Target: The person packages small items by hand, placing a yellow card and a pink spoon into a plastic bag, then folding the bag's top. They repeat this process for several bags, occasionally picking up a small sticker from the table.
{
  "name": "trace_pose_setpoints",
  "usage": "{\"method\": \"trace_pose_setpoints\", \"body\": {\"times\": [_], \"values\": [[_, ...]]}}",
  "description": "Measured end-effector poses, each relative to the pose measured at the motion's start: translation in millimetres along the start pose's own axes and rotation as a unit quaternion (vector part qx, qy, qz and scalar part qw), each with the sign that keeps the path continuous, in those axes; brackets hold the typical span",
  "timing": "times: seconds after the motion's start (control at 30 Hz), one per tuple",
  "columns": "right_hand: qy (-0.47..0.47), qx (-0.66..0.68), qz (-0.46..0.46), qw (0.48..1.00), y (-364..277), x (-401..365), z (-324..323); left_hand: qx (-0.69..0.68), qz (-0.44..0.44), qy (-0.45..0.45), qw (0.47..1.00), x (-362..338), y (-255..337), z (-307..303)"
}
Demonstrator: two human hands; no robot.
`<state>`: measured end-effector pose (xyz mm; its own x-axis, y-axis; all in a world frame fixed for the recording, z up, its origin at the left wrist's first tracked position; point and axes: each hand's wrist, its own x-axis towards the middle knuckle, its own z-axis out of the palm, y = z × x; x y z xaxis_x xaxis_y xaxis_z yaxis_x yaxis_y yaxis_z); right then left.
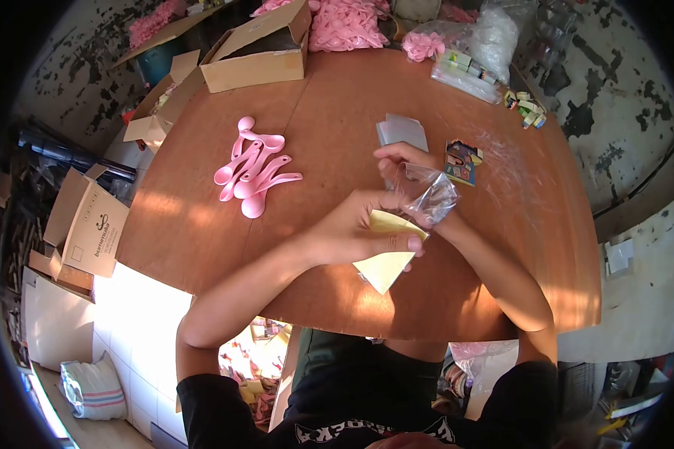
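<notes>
On table point(337, 105), L to R: spoons point(253, 173) lie apart; left hand point(352, 232) closed, pinching card point(386, 262) near front edge; right hand point(401, 159) pinches bag point(430, 196) just above it. Prob. bagging step; next needs bag mouth held wide.

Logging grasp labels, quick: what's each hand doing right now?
Left hand: closed, pinching the yellow card.
Right hand: closed, holding the clear plastic bag.
</notes>
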<state>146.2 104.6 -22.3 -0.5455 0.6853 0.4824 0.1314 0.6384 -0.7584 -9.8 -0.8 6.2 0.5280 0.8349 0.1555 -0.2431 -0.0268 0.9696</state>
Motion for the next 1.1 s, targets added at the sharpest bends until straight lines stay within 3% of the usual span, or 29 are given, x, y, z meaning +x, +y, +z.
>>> {"method": "trace_pose_setpoints", "body": {"times": [0.13, 0.17, 0.23, 0.33, 0.47, 0.53, 0.67, 0.73, 0.77, 0.83, 1.0, 1.07, 1.1], "values": [[-0.126, -0.07, -0.016, 0.989, 20.0, 32.8, 60.1, -0.025, -0.008, -0.056, 0.998, -0.7, -5.5, -2.6], [-0.124, -0.068, -0.015, 0.99, 26.2, 38.5, 75.1, -0.009, -0.002, -0.059, 0.998, -0.5, -5.8, -4.0], [-0.1, -0.122, -0.159, 0.975, 30.0, 48.8, 98.2, -0.015, -0.002, -0.065, 0.998, -1.1, -4.2, -5.2], [-0.139, -0.133, -0.167, 0.967, 23.9, 61.1, 113.2, -0.022, 0.013, -0.067, 0.997, -0.8, -7.2, -4.6], [-0.1, -0.156, -0.23, 0.955, 20.1, 67.1, 118.7, -0.03, 0.036, -0.075, 0.996, -0.3, -8.5, -4.7], [-0.065, -0.022, -0.182, 0.981, 19.1, 66.7, 120.8, -0.028, 0.029, -0.073, 0.997, -0.9, -6.4, -3.7], [-0.061, 0.012, -0.109, 0.992, 16.7, 65.8, 114.2, -0.049, 0.016, -0.07, 0.996, -1.2, -7.5, -0.2], [-0.108, 0.103, 0.056, 0.987, 10.0, 68.0, 107.7, -0.049, 0.005, -0.08, 0.996, -1.2, -6.3, -2.5], [-0.105, 0.101, 0.055, 0.988, 6.9, 68.1, 102.2, -0.048, -0.007, -0.086, 0.995, -0.9, -5.1, -3.7], [-0.134, 0.142, 0.144, 0.97, -6.4, 66.2, 86.2, -0.054, -0.011, -0.064, 0.996, -2.4, -2.1, -0.1], [-0.028, 0.154, 0.166, 0.974, -30.2, 49.8, 27.1, -0.052, -0.02, -0.01, 0.998, -1.0, 1.2, -1.1], [0.026, 0.217, 0.108, 0.97, -28.4, 37.9, -7.5, -0.049, -0.011, 0.014, 0.999, 1.9, -3.5, -3.0], [0.056, 0.158, 0.082, 0.982, -35.6, 32.3, -24.0, -0.053, -0.005, 0.015, 0.998, 2.9, -2.6, -3.5]]}}
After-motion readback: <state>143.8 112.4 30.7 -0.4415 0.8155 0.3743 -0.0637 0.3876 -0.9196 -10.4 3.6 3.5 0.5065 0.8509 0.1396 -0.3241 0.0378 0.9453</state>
